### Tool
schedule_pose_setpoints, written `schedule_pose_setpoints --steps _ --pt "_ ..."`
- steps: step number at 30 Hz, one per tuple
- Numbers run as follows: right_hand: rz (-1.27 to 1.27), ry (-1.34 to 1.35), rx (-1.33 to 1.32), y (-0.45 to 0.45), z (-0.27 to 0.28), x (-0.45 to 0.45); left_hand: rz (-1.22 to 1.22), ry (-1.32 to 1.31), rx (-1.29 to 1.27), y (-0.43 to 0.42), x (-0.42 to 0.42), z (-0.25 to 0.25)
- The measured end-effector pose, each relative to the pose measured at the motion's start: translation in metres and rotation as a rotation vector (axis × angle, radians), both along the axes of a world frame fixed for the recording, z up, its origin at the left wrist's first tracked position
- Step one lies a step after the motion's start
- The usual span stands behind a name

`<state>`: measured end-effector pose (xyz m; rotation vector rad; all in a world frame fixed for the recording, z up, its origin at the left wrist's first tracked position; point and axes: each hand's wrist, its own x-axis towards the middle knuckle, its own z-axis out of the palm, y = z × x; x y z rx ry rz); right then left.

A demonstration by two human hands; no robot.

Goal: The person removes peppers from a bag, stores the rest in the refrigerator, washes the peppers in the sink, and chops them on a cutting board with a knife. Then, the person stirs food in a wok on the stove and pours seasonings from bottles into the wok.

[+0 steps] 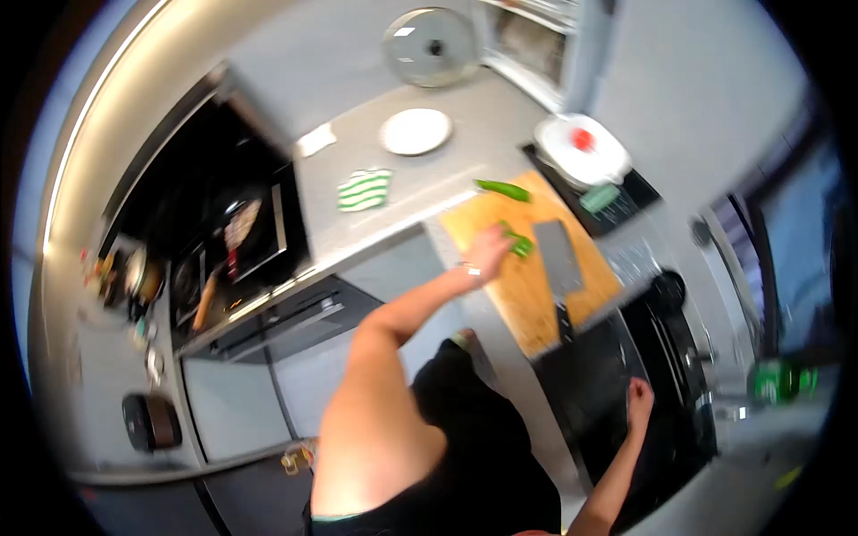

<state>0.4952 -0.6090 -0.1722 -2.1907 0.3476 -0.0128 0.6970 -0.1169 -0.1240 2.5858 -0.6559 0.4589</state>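
Note:
My left hand reaches over the wooden cutting board, its fingers closed at a piece of green pepper; motion blurs the fingertips. A whole long green pepper lies near the board's far edge. To the right of my left hand, a cleaver rests flat on the board, its black handle pointing toward me. My right hand hangs above the black sink area, fingers curled in; whether anything is inside them is hidden.
A white lidded pot stands on a black cooktop beyond the board. On the counter lie a white plate and a green-striped cloth. A pan sits on the stove at left. A glass lid leans against the wall.

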Motion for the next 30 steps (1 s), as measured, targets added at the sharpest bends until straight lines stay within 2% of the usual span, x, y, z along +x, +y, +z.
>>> schedule_pose_setpoints --steps 1,2,3,5,8,11,12,15,18,19,21,22,23,25,27,30 --pt "0.037 0.025 0.063 0.036 0.008 0.009 -0.013 -0.173 -0.033 -0.005 0.014 -0.008" --pt "0.094 0.002 0.132 0.077 0.026 0.021 -0.055 -0.070 0.014 -0.003 0.035 -0.036" --pt "0.149 -0.053 0.147 0.115 0.043 0.033 -0.108 -0.097 -0.014 -0.005 0.044 -0.036" --pt "0.153 -0.078 0.275 0.170 0.037 0.058 -0.157 -0.104 0.052 -0.006 0.064 -0.057" --pt "0.259 -0.137 -0.059 0.243 0.058 0.093 -0.181 0.033 0.033 -0.004 0.067 -0.038" --pt "0.257 -0.116 -0.403 0.272 0.060 0.119 -0.210 0.211 -0.006 -0.001 0.067 -0.028" --pt "0.248 -0.091 -0.392 0.270 0.049 0.125 -0.218 0.252 -0.035 0.003 0.068 -0.025" --pt "0.264 0.099 -0.510 0.293 0.088 0.136 -0.279 0.553 -0.066 0.008 0.065 -0.017" --pt "0.264 -0.030 -0.435 0.276 0.082 0.137 -0.485 0.748 0.064 0.012 0.072 -0.009" --pt "0.230 0.002 -0.392 0.286 0.111 0.139 -0.474 0.673 0.008 0.008 0.068 -0.020" --pt "0.170 0.028 -0.324 0.287 0.131 0.138 -0.456 0.450 -0.081 0.003 0.065 -0.042" --pt "0.170 0.024 -0.278 0.281 0.131 0.134 -0.424 0.322 -0.013 -0.003 0.064 -0.052" --pt "0.178 0.012 -0.231 0.274 0.125 0.128 -0.305 0.332 -0.070 -0.002 0.059 -0.024" --pt "0.118 0.035 -0.210 0.277 0.118 0.117 -0.234 0.243 -0.205 -0.005 0.058 -0.015" --pt "0.096 0.086 -0.269 0.291 0.119 0.116 -0.271 0.184 -0.250 -0.002 0.057 0.009" --pt "0.142 0.365 -0.515 0.296 0.127 0.126 -0.445 0.171 -0.370 -0.010 0.062 -0.014"
